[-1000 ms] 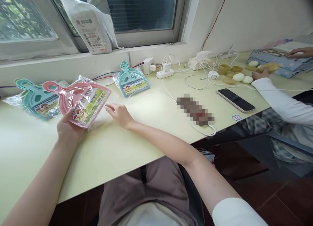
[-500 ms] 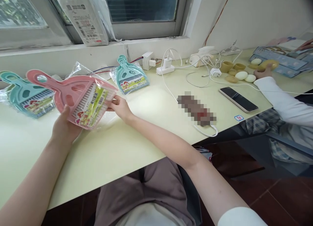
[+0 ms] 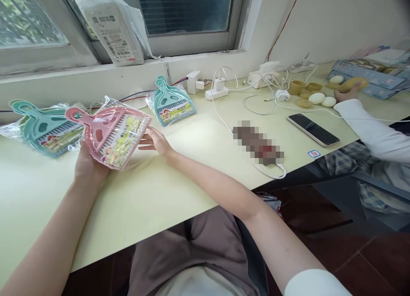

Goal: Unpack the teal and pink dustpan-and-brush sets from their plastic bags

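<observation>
My left hand (image 3: 87, 168) grips a pink mini brush-and-dustpan set (image 3: 110, 131) sealed in a clear plastic bag, holding it from below just above the pale yellow table (image 3: 153, 193). My right hand (image 3: 156, 141) is next to the bag's right edge with its fingers stretched out, fingertips at the plastic. A teal set in a bag (image 3: 45, 127) lies at the far left. Another teal set (image 3: 171, 101) lies behind my right hand, near the wall.
Chargers, a power strip (image 3: 217, 93) and white cables (image 3: 256, 104) lie along the wall. A phone (image 3: 313, 130) lies at the right. A person in a white sleeve (image 3: 368, 129) handles beige round pieces (image 3: 315, 99) and a blue box (image 3: 368, 76). A white parcel (image 3: 115, 29) leans on the window sill.
The pink set has dropped lower and tilted flatter than half a second ago. My right hand moved from the table to the bag's right edge and stays there.
</observation>
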Available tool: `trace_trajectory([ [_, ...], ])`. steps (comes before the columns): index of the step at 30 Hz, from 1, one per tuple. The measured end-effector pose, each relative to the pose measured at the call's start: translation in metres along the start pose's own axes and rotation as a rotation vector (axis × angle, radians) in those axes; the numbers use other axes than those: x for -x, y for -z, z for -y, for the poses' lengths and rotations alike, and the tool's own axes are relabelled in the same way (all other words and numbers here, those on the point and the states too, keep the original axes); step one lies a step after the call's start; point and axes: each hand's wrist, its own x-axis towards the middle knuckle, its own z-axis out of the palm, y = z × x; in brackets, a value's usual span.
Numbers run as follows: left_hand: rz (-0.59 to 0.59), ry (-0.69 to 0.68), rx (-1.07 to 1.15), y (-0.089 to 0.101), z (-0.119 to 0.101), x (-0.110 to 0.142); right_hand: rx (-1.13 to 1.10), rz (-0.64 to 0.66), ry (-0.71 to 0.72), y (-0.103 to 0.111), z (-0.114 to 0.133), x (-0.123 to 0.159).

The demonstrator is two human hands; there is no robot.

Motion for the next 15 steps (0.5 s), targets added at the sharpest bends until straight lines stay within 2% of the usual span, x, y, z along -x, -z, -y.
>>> trace_trajectory([
  [3,0.017,-0.011,-0.06,0.001,0.0,-0.002,0.059,-0.013,0.017,0.001,-0.001,-0.002],
  [9,0.153,-0.026,-0.106,0.0,-0.001,0.001,0.123,-0.011,0.08,0.002,-0.005,0.002],
  [15,0.075,-0.022,-0.135,-0.001,-0.002,0.001,0.15,0.037,0.104,0.004,-0.011,0.002],
])
